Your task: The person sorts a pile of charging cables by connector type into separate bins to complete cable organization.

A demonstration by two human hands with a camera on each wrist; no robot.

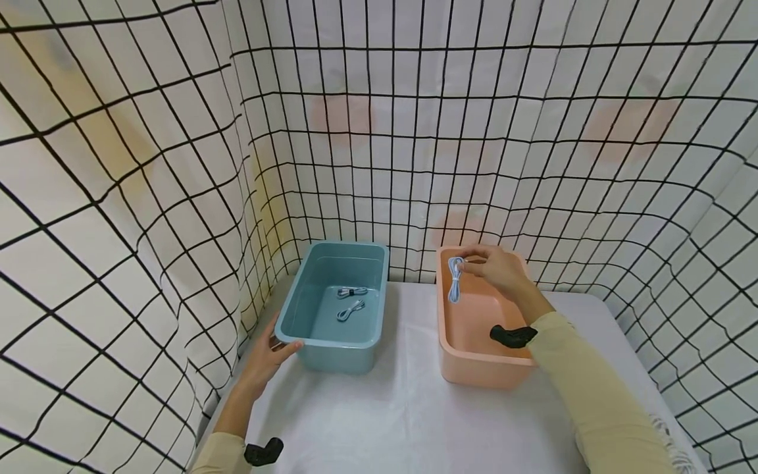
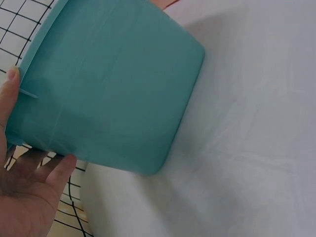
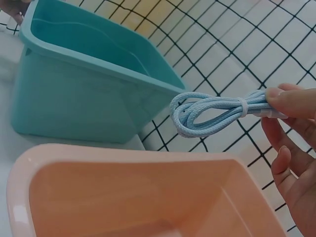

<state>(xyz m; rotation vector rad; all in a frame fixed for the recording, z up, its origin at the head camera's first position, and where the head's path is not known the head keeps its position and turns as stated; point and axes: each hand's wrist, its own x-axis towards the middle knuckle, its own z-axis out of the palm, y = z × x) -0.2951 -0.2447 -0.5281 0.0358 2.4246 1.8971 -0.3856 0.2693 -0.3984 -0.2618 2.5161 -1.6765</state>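
Observation:
In the head view my right hand [image 1: 496, 268] is above the peach bin [image 1: 482, 370], pinching a light-blue bundled cable [image 1: 454, 280] by one end between thumb and fingers. The right wrist view shows the braided cable [image 3: 210, 116] looped and bound by a pale tie, its loops hanging free of the bin walls. At the near left corner of the teal bin [image 1: 337, 357], my left hand [image 1: 263, 361] grips the rim, thumb on the near side and fingers round the left side. Inside that bin lie two bundled cables, one with a dark tie [image 1: 352, 291] and a paler one [image 1: 351, 311].
Both bins stand apart on a white-covered table [image 1: 408, 408]. Black wire mesh [image 1: 408, 164] rises behind them and along both sides, close to the teal bin's left. White cloth hangs behind the mesh.

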